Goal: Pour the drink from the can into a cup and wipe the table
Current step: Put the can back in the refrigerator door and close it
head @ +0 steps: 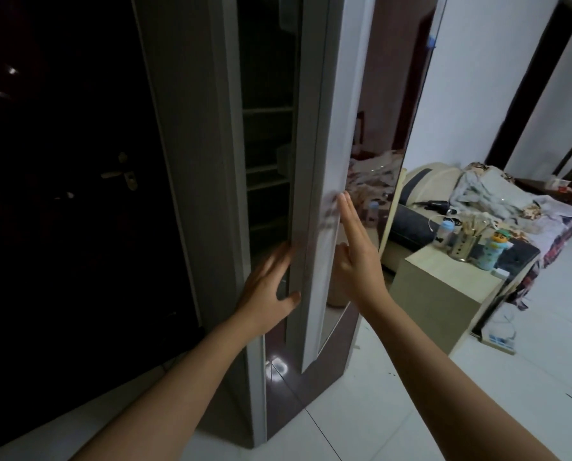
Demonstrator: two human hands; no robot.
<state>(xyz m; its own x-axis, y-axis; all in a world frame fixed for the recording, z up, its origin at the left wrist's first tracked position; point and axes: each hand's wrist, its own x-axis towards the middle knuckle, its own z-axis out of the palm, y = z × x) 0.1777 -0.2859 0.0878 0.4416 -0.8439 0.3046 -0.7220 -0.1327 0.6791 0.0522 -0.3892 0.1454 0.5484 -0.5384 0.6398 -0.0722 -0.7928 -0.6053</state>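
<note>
I stand in front of a tall grey cabinet (194, 161) whose mirrored door (331, 161) hangs partly ajar, showing dim shelves (268, 141) inside. My left hand (268, 287) rests on the door's inner edge with fingers straight and thumb out. My right hand (354, 257) lies flat against the door's outer mirrored face, fingers straight and pointing up. No can, cup or cloth shows in this view.
A dark door with a brass handle (121, 174) fills the left. To the right stands a beige side table (444, 291) bearing a baby bottle (445, 231), a holder of sticks (465, 242) and a cartoon bottle (492, 249). A sofa heaped with cloth (497, 194) lies behind; pale tile floor below.
</note>
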